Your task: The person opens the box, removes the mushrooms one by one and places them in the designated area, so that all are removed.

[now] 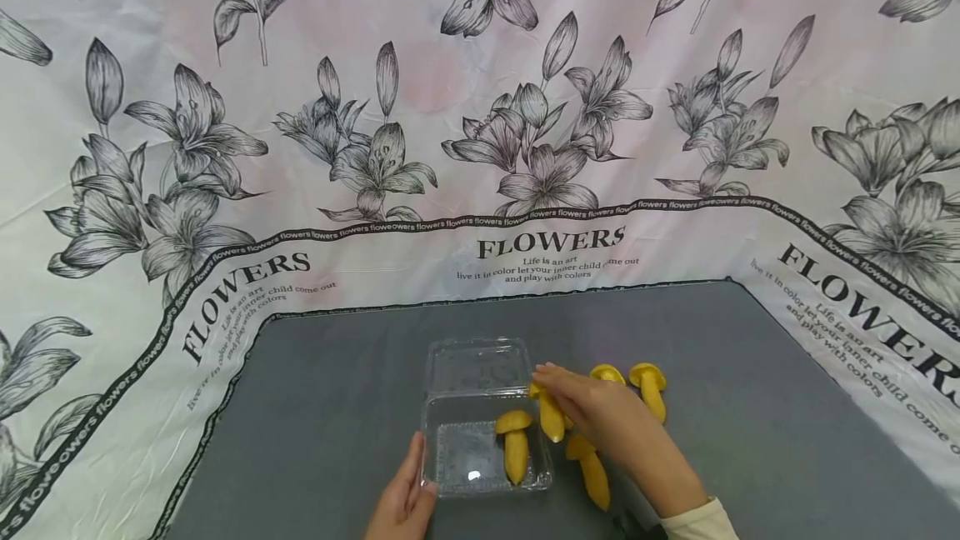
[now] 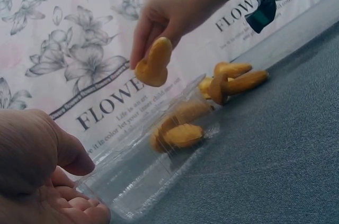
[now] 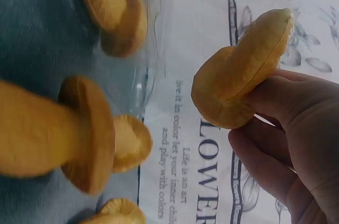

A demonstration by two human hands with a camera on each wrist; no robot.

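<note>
A clear plastic box (image 1: 457, 457) lies with its hinged lid (image 1: 477, 367) folded back. My left hand (image 1: 403, 494) grips the box at its left side, thumb near the front corner. One yellow mushroom (image 1: 515, 448) rests inside the box, toward its right wall. Above the right edge of the box, my right hand (image 1: 600, 411) pinches another yellow mushroom (image 3: 243, 70) between thumb and fingers, its stem tip pointing away from the palm. In the left wrist view, this held mushroom (image 2: 154, 64) hangs above the box, apart from it.
More yellow mushrooms lie on the grey cloth right of the box: a near one (image 1: 592, 473) beside its right edge, a far one (image 1: 648, 390), and one partly hidden (image 1: 606, 372) behind my right hand. A flower-printed white cloth (image 1: 390, 265) rises behind.
</note>
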